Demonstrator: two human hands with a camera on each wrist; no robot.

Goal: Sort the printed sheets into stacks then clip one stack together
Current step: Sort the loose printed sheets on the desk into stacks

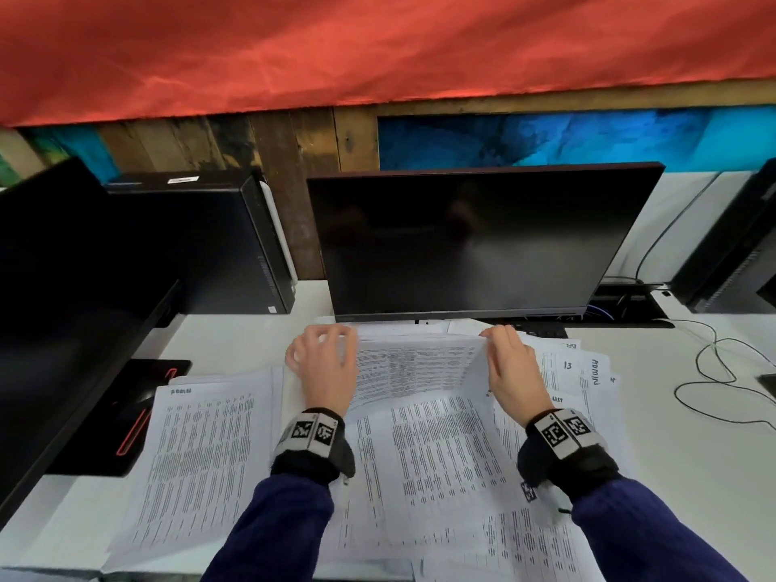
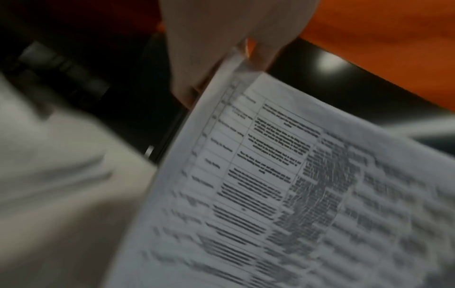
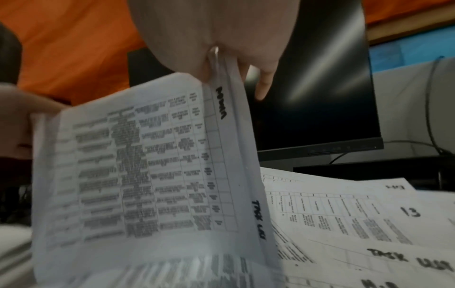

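**Both hands lifting a bundle of sheets off the desk pile**

Starting at the far left, there's a dark monitor (image 1: 63, 287) cut off by the frame edge, with a black computer tower (image 1: 201, 241) beside it. In front of those, a stack of printed sheets (image 1: 201, 455) lies flat on the white desk (image 1: 680, 476), with a small handwritten label at its top corner that I can't read.

Next over is the left hand (image 1: 323, 363). Its fingers are curled and pinching the left edge of a raised bundle of sheets (image 1: 420, 365). The left wrist view is blurry, but you can see fingertips (image 2: 187, 95) clamped on the paper's edge.

The bundle stands up off the desk between the two hands, printed tables facing the person, bowed a bit in the middle. More loose sheets (image 1: 445, 464) lie flat under it, right in front of the middle monitor (image 1: 474, 241).

The right hand (image 1: 514, 371) grips the bundle's right edge, thumb on the near side and fingers behind. In the right wrist view, handwriting runs down that margin.

To the right, another spread of sheets (image 1: 583, 371) fans out, one marked "13". Past that, a black cable (image 1: 722, 384) loops across the desk.
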